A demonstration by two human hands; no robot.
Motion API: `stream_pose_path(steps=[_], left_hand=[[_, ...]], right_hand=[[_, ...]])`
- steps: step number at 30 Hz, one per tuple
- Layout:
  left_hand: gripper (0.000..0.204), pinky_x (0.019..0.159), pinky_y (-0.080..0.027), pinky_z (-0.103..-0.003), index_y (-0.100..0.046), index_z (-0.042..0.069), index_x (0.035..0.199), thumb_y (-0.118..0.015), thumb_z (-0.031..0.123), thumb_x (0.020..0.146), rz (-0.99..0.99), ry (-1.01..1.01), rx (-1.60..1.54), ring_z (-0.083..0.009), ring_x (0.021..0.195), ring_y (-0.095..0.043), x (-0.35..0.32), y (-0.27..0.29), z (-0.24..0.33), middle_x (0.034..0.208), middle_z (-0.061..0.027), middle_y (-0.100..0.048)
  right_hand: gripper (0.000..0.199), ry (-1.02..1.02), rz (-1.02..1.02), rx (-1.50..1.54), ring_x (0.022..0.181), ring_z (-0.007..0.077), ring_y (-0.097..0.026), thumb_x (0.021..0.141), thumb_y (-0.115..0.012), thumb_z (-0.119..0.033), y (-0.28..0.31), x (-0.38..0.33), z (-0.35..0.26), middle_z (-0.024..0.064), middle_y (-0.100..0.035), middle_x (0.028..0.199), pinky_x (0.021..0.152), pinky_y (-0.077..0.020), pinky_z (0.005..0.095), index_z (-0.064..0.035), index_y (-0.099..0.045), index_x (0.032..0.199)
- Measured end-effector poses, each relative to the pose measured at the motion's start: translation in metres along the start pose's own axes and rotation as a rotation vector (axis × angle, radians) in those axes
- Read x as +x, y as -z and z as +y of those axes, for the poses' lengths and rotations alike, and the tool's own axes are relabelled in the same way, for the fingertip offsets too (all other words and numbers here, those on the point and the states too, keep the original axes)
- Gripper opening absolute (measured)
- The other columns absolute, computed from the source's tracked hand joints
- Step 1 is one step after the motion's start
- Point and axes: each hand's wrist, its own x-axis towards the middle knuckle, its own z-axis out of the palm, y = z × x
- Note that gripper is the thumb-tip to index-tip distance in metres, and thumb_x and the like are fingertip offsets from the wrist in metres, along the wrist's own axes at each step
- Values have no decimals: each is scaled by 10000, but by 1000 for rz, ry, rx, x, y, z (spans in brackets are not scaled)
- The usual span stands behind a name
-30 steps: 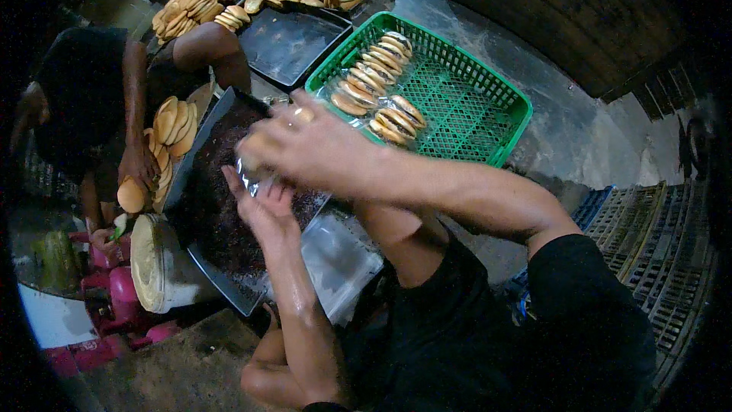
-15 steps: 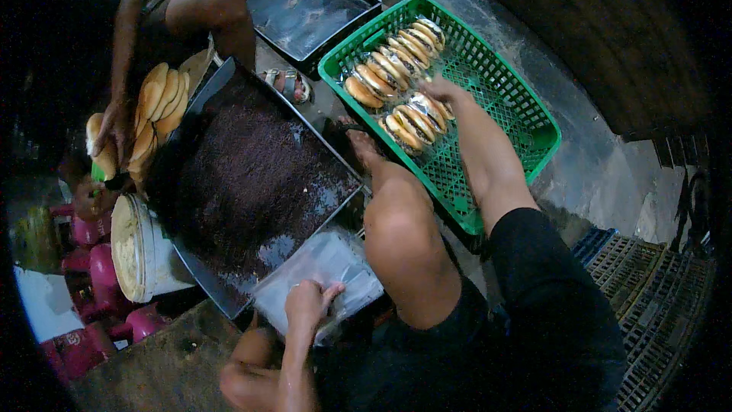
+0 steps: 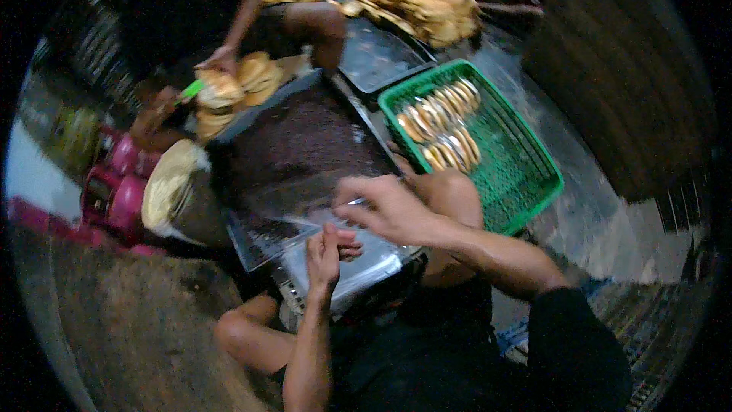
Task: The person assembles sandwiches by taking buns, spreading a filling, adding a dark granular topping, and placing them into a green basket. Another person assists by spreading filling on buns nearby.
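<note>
Blurred head view before you, no text, label, number or sign readable, nothing you can make out as lettering on the pink cylinders (image 3: 126, 202), tub (image 3: 204, 217), green crate (image 3: 507, 172) or clear plastic bags (image 3: 370, 263).

The grey floor (image 3: 591, 202) bears a green basket (image 3: 511, 172) carrying two rows of buns (image 3: 441, 110).
</note>
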Motion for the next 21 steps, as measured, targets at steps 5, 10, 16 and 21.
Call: stream_pose_path(steps=[5,10,16,21], left_hand=[[567,831,-549,-393,-557,-44,1217,-452,476,1016,28,-138,-623,-279,1027,-662,11,26,23,1097,-173,-668],[385,758,-567,-343,-634,-27,1115,-601,330,975,171,-233,-372,-214,905,-661,18,61,39,1001,-128,-676],[333,539,-533,-297,-622,42,730,-737,314,883,642,-428,-260,-121,561,-588,20,102,61,654,-40,-613],[480,573,-570,-250,-621,15,1102,-583,471,958,832,-629,-644,-164,678,-682,-17,242,116,906,-89,-680]], right_hand=[[208,-521,256,649,833,235,-670,956,-595,-138,-14,-33,-3,133,-635,1012,750,-595,347,52,-607,1040],[207,-482,394,640,768,221,-665,973,-595,-180,-58,-41,30,108,-623,910,666,-579,320,26,-588,957],[265,-251,333,541,777,179,-662,972,-594,-160,-79,22,10,126,-638,985,664,-550,290,4,-513,1163],[402,-58,457,496,863,176,-660,972,-587,-153,-106,54,-46,145,-630,1118,731,-549,298,-10,-463,1327]])
